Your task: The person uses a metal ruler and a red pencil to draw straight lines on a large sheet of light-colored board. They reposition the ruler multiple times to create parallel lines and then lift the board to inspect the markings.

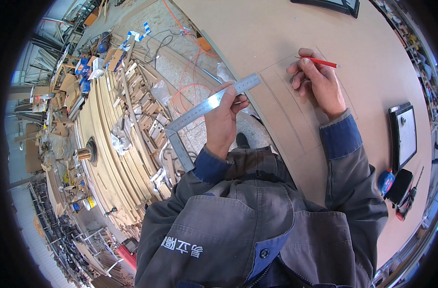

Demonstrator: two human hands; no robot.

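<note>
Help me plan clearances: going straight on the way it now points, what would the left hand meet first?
Setting aside the metal square it holds, the left hand would probably meet the edge of the brown board first. Depth is unclear, so it might pass above or below.

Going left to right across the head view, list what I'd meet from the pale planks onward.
Pale planks, left hand, right hand, blue round thing, red-and-black tool. Left out because they overlap the hands: metal square, red pencil.
</note>
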